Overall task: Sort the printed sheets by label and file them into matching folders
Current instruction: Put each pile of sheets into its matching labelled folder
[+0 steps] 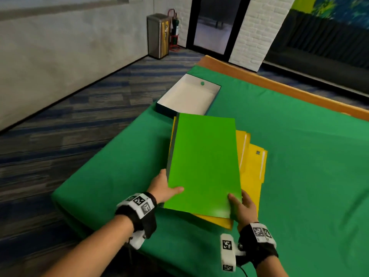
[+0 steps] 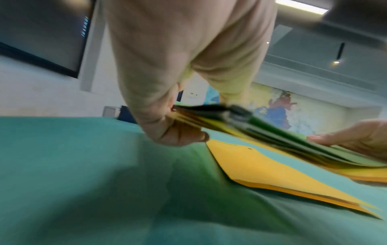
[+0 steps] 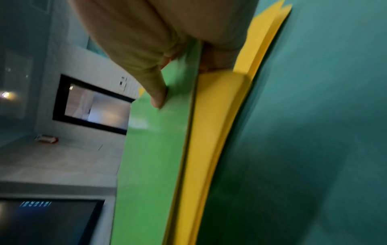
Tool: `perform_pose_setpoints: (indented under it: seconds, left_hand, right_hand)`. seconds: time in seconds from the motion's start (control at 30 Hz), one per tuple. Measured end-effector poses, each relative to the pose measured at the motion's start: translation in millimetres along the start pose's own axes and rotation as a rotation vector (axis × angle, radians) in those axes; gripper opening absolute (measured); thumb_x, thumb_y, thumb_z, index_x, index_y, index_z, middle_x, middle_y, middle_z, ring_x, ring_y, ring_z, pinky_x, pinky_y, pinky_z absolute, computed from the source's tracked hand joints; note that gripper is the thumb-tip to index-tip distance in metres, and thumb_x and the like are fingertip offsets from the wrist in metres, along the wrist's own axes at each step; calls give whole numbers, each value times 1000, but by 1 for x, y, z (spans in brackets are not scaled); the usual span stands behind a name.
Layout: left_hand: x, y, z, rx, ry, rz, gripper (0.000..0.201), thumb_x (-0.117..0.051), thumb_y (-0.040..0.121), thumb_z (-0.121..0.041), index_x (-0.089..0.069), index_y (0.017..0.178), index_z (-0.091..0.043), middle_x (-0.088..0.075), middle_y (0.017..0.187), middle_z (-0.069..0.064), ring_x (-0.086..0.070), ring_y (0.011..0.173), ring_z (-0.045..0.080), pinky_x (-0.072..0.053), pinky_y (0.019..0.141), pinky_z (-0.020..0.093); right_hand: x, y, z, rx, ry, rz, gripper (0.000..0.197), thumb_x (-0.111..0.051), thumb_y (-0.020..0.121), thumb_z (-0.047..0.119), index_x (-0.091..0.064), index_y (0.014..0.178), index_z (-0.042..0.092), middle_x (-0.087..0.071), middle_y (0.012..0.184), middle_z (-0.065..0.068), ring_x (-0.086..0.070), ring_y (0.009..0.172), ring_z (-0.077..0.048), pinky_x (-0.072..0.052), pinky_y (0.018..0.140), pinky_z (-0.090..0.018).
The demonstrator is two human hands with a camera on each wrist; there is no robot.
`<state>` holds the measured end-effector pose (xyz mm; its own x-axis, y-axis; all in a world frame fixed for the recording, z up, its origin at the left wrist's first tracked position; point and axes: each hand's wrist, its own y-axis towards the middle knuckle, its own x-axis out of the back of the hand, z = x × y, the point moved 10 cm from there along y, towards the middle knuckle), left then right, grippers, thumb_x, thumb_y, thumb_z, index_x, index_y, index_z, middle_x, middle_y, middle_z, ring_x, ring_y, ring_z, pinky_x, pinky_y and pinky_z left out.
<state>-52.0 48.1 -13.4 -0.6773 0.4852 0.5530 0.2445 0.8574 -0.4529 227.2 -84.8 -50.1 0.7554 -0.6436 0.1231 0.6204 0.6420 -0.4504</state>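
Observation:
A stack of coloured sheets with a bright green sheet (image 1: pixel 203 164) on top is held tilted above the green tablecloth (image 1: pixel 299 136). My left hand (image 1: pixel 162 187) grips its near left corner, thumb on top. My right hand (image 1: pixel 240 206) pinches the near right corner, thumb (image 3: pixel 158 97) on the green sheet (image 3: pixel 155 157), fingers underneath. Yellow folders (image 1: pixel 251 168) lie beneath and to the right; one yellow folder (image 2: pixel 272 172) lies flat on the cloth under the lifted stack (image 2: pixel 240 122). The left hand (image 2: pixel 167 126) clamps the stack's edge. Yellow sheets (image 3: pixel 211 132) show under the green one.
An open box (image 1: pixel 187 96) with a white inside and a green dot on its far wall stands at the table's far left corner. The table's wooden edge (image 1: pixel 279 84) runs along the back. A metal bin (image 1: pixel 158 36) stands by the wall beyond.

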Motion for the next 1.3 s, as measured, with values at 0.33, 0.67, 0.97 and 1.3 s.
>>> perform_pose_setpoints:
  seconds: [0.33,0.67,0.97,1.3]
  left_hand:
    - [-87,28,-66,-1,377,123,85,-71,75,-51,-39,132,3,-40,140,18,-35,132,30,-29,109,33]
    - [-81,37,-54,-19,91,47,111,-86,62,-30,-17,146,-9,-33,148,9,-32,136,26,-34,109,34]
    - [-12,38,-128,-301,-118,-71,115,-88,58,-29,-19,148,-9,-32,150,11,-31,137,25,-29,112,35]
    - [39,20,-195,-462,-522,-139,118,-86,35,-64,-40,134,-18,-53,133,1,-50,123,18,-42,105,43]
  right_hand:
    - [89,47,-3,-106,-378,-212,58,-70,82,19,-47,133,5,-56,130,-17,-57,112,-33,-43,101,-46]
    - [71,63,1,-109,-145,-83,56,-71,76,-1,-51,128,3,-63,117,-17,-63,97,-33,-50,91,-49]
    - [66,31,95,347,240,-19,44,-69,73,-6,-56,110,13,-67,106,-4,-66,90,-22,-57,78,-33]
    - [64,-2,177,467,440,-77,105,-86,38,60,-55,122,6,-61,120,-14,-58,110,-28,-44,99,-45]
